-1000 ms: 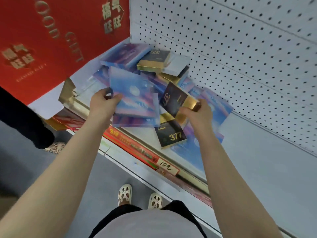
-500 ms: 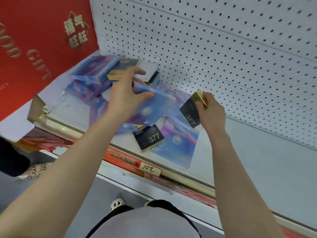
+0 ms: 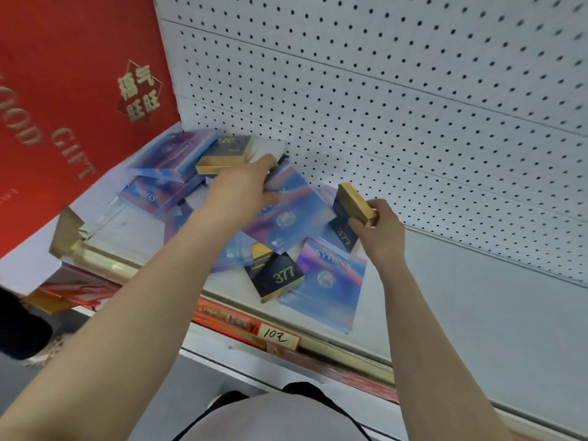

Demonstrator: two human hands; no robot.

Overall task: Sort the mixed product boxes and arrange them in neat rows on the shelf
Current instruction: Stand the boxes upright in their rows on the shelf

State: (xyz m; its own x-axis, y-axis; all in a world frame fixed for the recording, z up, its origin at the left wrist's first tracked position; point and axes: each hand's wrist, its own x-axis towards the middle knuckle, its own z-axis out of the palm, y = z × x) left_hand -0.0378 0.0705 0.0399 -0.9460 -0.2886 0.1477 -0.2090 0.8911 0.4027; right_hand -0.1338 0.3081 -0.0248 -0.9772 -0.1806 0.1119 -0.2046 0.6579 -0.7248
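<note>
As we look down past our forearms, the shelf (image 3: 477, 313) lip with its handwritten price tag (image 3: 276, 336) comes first. Just behind it a dark 377 box (image 3: 276, 275) lies flat, overlapping the corner of a flat blue SYRINX box (image 3: 327, 281). A little farther in, our right hand (image 3: 378, 230) closes its grip around a second dark box with a gold edge (image 3: 351, 206), lifted and tilted above the shelf. Our left hand (image 3: 241, 189) reaches deeper and pinches a wide blue box (image 3: 286, 214) by its far edge. Beyond that sits the unsorted heap of blue boxes (image 3: 171, 173) with a gold-sided dark box (image 3: 224, 154) on top, against the pegboard back (image 3: 413, 122). We judge these cartons light, stiff and smooth, so they may slide; the small ones suit a hold across the narrow sides, the flat ones along an edge.
</note>
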